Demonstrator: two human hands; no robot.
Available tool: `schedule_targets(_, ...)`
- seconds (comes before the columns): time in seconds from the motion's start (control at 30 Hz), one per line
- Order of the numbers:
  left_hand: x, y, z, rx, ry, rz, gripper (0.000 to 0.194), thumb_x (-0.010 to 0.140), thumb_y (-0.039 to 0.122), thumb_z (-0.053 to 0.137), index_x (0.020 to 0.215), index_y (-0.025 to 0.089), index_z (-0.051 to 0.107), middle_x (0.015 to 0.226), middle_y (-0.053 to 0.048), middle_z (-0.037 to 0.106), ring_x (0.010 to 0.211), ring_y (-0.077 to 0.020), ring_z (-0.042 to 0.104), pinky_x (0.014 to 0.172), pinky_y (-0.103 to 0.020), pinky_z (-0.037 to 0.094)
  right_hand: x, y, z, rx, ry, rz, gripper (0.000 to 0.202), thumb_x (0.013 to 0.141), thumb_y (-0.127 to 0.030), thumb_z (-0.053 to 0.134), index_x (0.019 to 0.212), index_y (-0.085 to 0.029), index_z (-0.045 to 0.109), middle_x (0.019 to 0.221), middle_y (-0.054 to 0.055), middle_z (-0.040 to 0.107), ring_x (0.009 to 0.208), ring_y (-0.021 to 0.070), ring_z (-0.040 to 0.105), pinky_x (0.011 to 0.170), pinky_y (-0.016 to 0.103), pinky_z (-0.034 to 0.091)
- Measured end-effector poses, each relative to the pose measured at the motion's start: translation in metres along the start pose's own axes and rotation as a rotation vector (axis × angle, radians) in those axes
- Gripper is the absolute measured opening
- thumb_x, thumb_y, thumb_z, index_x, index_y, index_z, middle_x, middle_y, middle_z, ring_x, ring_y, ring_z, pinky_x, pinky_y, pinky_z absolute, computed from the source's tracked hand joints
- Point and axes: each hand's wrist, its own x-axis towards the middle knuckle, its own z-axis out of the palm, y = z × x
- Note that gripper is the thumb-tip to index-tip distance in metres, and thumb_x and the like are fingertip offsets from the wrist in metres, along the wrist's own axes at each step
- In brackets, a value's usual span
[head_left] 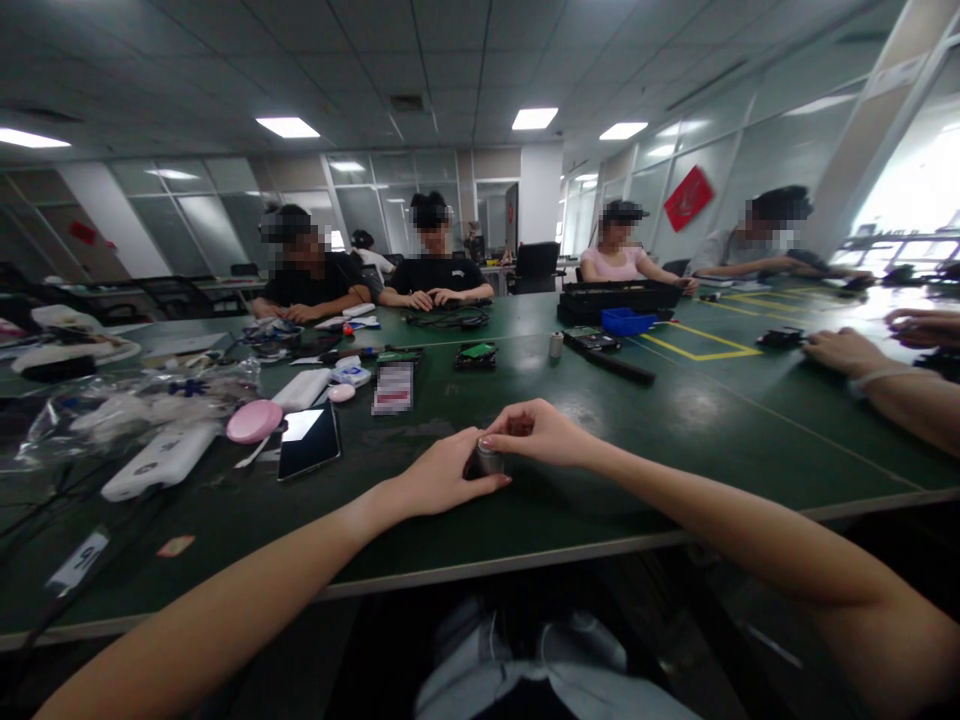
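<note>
A small silvery cylinder (pixel 490 460) stands upright on the green table (pixel 600 500), near its front edge. My left hand (pixel 448 474) is wrapped round its left side, with the thumb across the near side. From the right, my right hand (pixel 536 434) reaches over with bent fingers, and its fingertips touch the top rim. The far side of the cylinder is hidden by my fingers. Beyond my hands lie a card with red and white print (pixel 394 388) and a green circuit board (pixel 475 356). A second metal cylinder (pixel 556 345) stands farther back to the right.
On the left are a phone (pixel 310 441), a pink round case (pixel 255 422), a white power strip (pixel 160 462) and plastic bags. A black bar (pixel 611 361), a blue tray (pixel 628 320) and a black case (pixel 619 300) lie at the back right. Several people sit around.
</note>
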Motion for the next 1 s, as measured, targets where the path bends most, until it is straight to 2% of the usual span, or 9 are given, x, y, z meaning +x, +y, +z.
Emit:
schedule_targets(0.17, 0.000, -0.002, 0.000, 0.004, 0.000, 0.007, 0.041, 0.079, 0.051, 0.061, 0.100, 0.017, 0.056, 0.095, -0.006, 0.061, 0.081, -0.0199, 0.058, 0.070, -0.030, 0.046, -0.002, -0.006, -0.003, -0.198, 0.071, -0.027, 0.036, 0.074, -0.048, 0.067, 0.083, -0.014, 0.074, 0.069, 0.004, 0.065, 0.052, 0.0080, 0.047, 0.046, 0.021, 0.033)
schedule_targets(0.33, 0.000, 0.000, -0.001, 0.001, -0.005, 0.000, 0.043, 0.079, 0.051, 0.061, 0.104, 0.016, 0.056, 0.095, -0.006, 0.061, 0.082, -0.0203, 0.058, 0.071, -0.030, 0.046, -0.002, -0.011, -0.005, -0.234, 0.082, -0.098, 0.031, 0.079, -0.043, 0.062, 0.087, -0.015, 0.072, 0.073, 0.002, 0.064, 0.057, 0.0080, 0.048, 0.050, 0.020, 0.035)
schedule_targets(0.5, 0.000, 0.003, -0.004, 0.014, -0.034, 0.012, 0.042, 0.080, 0.052, 0.059, 0.102, 0.016, 0.057, 0.093, -0.006, 0.059, 0.079, -0.0194, 0.057, 0.069, -0.030, 0.046, 0.003, -0.002, -0.034, -0.232, 0.184, -0.083, 0.038, 0.080, -0.047, 0.060, 0.092, -0.013, 0.072, 0.069, 0.003, 0.062, 0.055, 0.0084, 0.045, 0.049, 0.021, 0.034)
schedule_targets(0.53, 0.000, 0.003, -0.004, 0.014, -0.036, 0.015, 0.041, 0.080, 0.052, 0.059, 0.101, 0.017, 0.057, 0.093, -0.006, 0.059, 0.079, -0.0192, 0.056, 0.069, -0.029, 0.045, 0.004, 0.002, -0.041, -0.249, 0.153, -0.062, 0.039, 0.079, -0.048, 0.061, 0.094, -0.013, 0.072, 0.070, 0.003, 0.063, 0.054, 0.0080, 0.044, 0.049, 0.021, 0.033)
schedule_targets(0.63, 0.000, 0.004, -0.005, 0.018, -0.033, 0.024, 0.039, 0.081, 0.050, 0.059, 0.101, 0.017, 0.057, 0.093, -0.006, 0.059, 0.081, -0.0191, 0.056, 0.069, -0.028, 0.045, 0.004, 0.018, -0.058, -0.271, -0.055, 0.026, 0.043, 0.076, -0.050, 0.062, 0.095, -0.013, 0.072, 0.072, 0.003, 0.065, 0.052, 0.0076, 0.043, 0.048, 0.021, 0.031)
schedule_targets(0.73, 0.000, 0.003, -0.005, 0.022, -0.038, 0.023, 0.039, 0.081, 0.050, 0.059, 0.101, 0.017, 0.057, 0.094, -0.006, 0.058, 0.080, -0.0187, 0.056, 0.069, -0.028, 0.045, 0.004, 0.031, -0.062, -0.306, -0.286, 0.080, 0.043, 0.075, -0.051, 0.063, 0.095, -0.015, 0.073, 0.069, 0.002, 0.066, 0.055, 0.0086, 0.047, 0.052, 0.021, 0.034)
schedule_targets(0.8, 0.000, 0.003, -0.005, 0.021, -0.039, 0.019, 0.040, 0.081, 0.050, 0.059, 0.101, 0.017, 0.057, 0.094, -0.006, 0.058, 0.079, -0.0186, 0.056, 0.070, -0.028, 0.045, 0.004, 0.036, -0.060, -0.343, -0.380, 0.099, 0.042, 0.074, -0.052, 0.064, 0.095, -0.016, 0.074, 0.068, 0.001, 0.065, 0.058, 0.0094, 0.049, 0.054, 0.021, 0.035)
schedule_targets(1.0, 0.000, 0.002, -0.004, 0.024, -0.033, 0.021, 0.040, 0.080, 0.052, 0.059, 0.100, 0.016, 0.057, 0.094, -0.006, 0.058, 0.079, -0.0188, 0.056, 0.070, -0.029, 0.045, 0.003, 0.038, -0.057, -0.359, -0.377, 0.125, 0.046, 0.070, -0.054, 0.066, 0.097, -0.017, 0.074, 0.067, -0.001, 0.061, 0.059, 0.0094, 0.047, 0.054, 0.021, 0.033)
